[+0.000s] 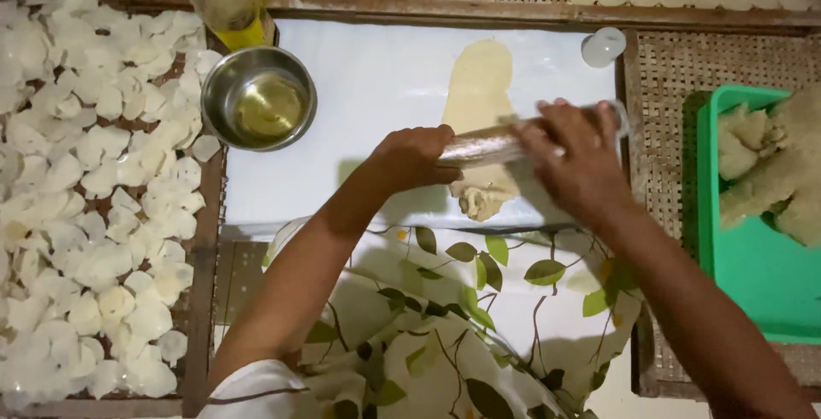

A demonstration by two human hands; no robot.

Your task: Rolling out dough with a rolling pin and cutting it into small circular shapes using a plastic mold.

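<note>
A clear glass bottle used as a roller [487,143] lies crosswise over a strip of pale yellow dough [479,85] on a white sheet [376,85]. My left hand [415,156] presses on the bottle's left end with curled fingers. Spread fingers of my right hand [577,156] lie over its right end. The far part of the dough is rolled flat; the near part [481,201] is still thick and lumpy below the bottle.
A steel bowl of oil [259,98] and a bottle of yellow oil [233,15] stand at the sheet's left. Woven trays [201,274] left and top right hold several thin white discs [94,197]. A green tub [753,256] with dough lumps [770,171] sits right. A small cap [604,45] lies nearby.
</note>
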